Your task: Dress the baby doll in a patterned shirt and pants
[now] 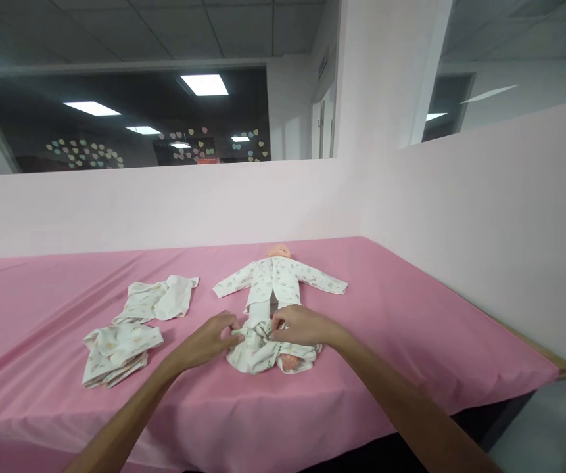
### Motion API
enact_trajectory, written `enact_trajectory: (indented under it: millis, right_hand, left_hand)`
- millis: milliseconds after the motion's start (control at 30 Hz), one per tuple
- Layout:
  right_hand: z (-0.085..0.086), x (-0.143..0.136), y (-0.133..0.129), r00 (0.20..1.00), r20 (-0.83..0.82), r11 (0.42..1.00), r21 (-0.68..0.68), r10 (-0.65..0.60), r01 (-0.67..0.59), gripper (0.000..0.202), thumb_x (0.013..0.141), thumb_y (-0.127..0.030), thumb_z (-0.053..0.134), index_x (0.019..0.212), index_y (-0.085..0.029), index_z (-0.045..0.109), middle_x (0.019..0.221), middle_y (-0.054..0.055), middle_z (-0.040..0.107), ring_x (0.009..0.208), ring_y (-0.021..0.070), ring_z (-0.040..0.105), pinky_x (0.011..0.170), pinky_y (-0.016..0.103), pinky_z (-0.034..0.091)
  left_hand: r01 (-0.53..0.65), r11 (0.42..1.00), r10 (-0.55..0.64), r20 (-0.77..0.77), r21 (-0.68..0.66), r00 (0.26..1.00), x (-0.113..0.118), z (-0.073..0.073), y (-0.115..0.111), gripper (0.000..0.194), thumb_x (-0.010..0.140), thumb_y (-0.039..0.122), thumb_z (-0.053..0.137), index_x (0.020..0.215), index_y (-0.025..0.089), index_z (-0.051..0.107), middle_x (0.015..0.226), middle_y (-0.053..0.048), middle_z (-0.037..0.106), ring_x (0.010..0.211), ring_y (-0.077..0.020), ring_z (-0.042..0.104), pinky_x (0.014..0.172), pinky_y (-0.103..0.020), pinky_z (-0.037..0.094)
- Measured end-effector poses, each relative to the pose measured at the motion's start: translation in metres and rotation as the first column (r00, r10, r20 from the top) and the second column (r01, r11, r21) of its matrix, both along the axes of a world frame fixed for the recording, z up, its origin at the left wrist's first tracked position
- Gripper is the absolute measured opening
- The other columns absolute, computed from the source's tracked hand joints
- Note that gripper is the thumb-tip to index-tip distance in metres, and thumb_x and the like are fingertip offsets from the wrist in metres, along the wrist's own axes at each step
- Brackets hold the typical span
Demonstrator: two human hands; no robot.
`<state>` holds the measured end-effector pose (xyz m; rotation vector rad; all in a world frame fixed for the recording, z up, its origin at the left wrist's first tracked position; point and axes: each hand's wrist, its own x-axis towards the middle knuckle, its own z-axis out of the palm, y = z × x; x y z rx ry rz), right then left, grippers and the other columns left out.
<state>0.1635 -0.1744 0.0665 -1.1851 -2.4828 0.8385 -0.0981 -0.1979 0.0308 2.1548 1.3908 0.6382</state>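
Note:
A baby doll (279, 251) lies on its back on the pink table (411, 315), head away from me, in a white printed long-sleeved top (279, 276). White printed trousers (263, 351) are bunched around its lower legs. My left hand (211, 340) pinches the left side of the trousers' waistband. My right hand (298, 324) grips the right side. A bit of a doll's foot (290, 360) shows under the cloth.
Two more baby garments lie to the left: one spread out (159, 299), one folded (117, 351) nearer me. Pale pink partition walls (484, 217) close the table's back and right sides. The table's front edge drops off near me.

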Motion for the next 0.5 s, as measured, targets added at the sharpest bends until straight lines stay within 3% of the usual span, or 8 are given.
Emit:
enact_trajectory:
  millis: [133,200,267,400,500]
  right_hand:
    - [0.004,-0.013,0.0,0.991,-0.09,0.991,-0.082,0.094,-0.101,0.008,0.075,-0.029,0.061,0.077,-0.022,0.063,0.079,-0.002,0.063,0.073,0.0139,0.055,0.059,0.024,0.036]
    - [0.006,-0.018,0.005,0.97,-0.207,0.97,-0.175,0.131,-0.169,0.005,0.075,-0.025,0.061,0.078,-0.021,0.06,0.074,-0.004,0.058,0.068,0.0115,0.052,0.057,0.022,0.036]
    - [0.007,-0.021,0.013,0.942,-0.324,0.942,-0.279,0.087,-0.183,0.011,0.074,-0.025,0.064,0.084,-0.02,0.06,0.074,-0.003,0.056,0.066,0.0104,0.05,0.056,0.021,0.036]
    - [0.003,-0.013,0.035,0.902,-0.4,0.904,-0.427,-0.162,-0.028,0.02,0.075,-0.034,0.068,0.084,-0.019,0.057,0.071,-0.003,0.054,0.06,0.0098,0.047,0.051,0.021,0.034]
    - [-0.007,0.003,0.047,0.902,-0.353,0.922,-0.372,-0.249,0.11,0.022,0.076,-0.039,0.068,0.081,-0.018,0.06,0.07,-0.002,0.054,0.06,0.01,0.046,0.051,0.022,0.033]
  left_hand:
    - [0.044,0.998,-0.028,0.277,-0.053,0.96,0.011,0.006,0.017,0.033,0.087,0.051,0.055,0.078,0.02,0.051,0.077,0.0,0.056,0.069,-0.0151,0.052,0.065,-0.026,0.041]
    - [0.008,0.998,0.018,0.394,-0.064,0.919,0.015,0.005,0.028,0.035,0.086,0.052,0.058,0.076,0.019,0.049,0.07,0.003,0.052,0.063,-0.0128,0.047,0.06,-0.024,0.037]
    - [-0.041,0.997,0.066,0.479,-0.062,0.875,0.018,0.002,0.039,0.037,0.085,0.053,0.059,0.075,0.019,0.047,0.067,0.004,0.048,0.061,-0.0113,0.042,0.057,-0.022,0.033]
    - [-0.042,0.993,0.095,0.546,-0.109,0.832,0.022,-0.005,0.06,0.039,0.083,0.053,0.061,0.073,0.019,0.045,0.069,0.004,0.05,0.065,-0.0118,0.045,0.061,-0.023,0.036]
    - [-0.083,0.985,0.146,0.478,-0.151,0.866,0.024,-0.009,0.068,0.039,0.08,0.052,0.062,0.07,0.019,0.045,0.064,0.005,0.047,0.062,-0.0114,0.043,0.059,-0.023,0.035]
